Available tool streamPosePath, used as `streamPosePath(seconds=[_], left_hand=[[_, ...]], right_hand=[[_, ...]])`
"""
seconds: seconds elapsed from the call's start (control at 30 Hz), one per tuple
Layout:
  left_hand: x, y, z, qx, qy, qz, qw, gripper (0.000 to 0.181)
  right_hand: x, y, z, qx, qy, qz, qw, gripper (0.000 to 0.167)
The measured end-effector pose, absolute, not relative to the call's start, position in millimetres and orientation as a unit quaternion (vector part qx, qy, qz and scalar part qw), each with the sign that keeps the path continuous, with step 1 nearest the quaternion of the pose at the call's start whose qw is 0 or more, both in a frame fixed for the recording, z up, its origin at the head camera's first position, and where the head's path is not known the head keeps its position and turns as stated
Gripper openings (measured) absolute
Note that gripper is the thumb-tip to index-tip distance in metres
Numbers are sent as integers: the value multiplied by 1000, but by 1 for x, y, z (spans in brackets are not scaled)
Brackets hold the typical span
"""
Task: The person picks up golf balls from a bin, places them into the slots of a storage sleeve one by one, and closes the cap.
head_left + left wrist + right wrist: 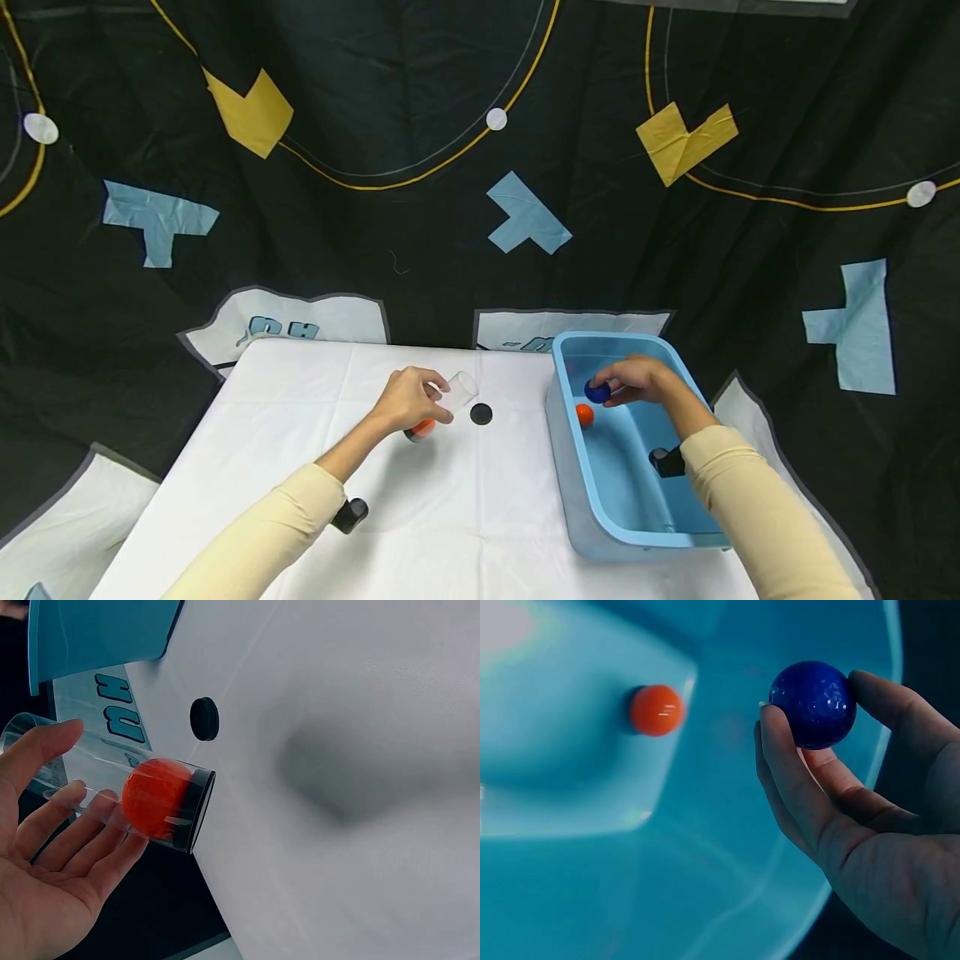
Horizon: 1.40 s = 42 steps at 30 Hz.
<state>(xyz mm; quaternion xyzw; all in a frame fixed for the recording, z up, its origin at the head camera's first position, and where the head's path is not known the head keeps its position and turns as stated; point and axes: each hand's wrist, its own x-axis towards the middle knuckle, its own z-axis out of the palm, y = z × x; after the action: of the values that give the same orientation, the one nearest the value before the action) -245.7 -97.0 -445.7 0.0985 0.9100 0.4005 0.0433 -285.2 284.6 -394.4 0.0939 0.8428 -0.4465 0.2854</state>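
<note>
In the left wrist view my left hand (64,862) grips a clear plastic tube (97,754), thumb on one side and fingers on the other. An orange ball (156,796) sits inside it against the black cap (196,811) at its lower end; the other end looks uncapped. My right hand (877,847) pinches a dark blue ball (814,705) between thumb and fingertips, over the inside of a light blue plastic bin (622,492). A second orange ball (657,710) lies on the bin's floor. Between tube and bin, a loose black cap (481,414) rests on the table.
The table (480,533) is covered in white cloth, with the bin at its right. Behind it hangs a black curtain (420,258) with blue and yellow tape pieces. Each wrist carries a small black camera mount (350,515).
</note>
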Motion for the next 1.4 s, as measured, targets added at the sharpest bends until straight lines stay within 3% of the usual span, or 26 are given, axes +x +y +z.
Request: streamPosePath(seconds=[0.17, 0.47, 1.4], left_hand=[[-245, -97, -445, 96, 910, 400, 44, 35], [-246, -95, -443, 96, 909, 403, 48, 35], [-245, -78, -440, 103, 906, 408, 52, 37]], right_hand=[[-286, 274, -368, 66, 857, -430, 278, 54], [-285, 239, -341, 12, 877, -397, 269, 43], [-280, 125, -353, -1, 865, -422, 272, 28]])
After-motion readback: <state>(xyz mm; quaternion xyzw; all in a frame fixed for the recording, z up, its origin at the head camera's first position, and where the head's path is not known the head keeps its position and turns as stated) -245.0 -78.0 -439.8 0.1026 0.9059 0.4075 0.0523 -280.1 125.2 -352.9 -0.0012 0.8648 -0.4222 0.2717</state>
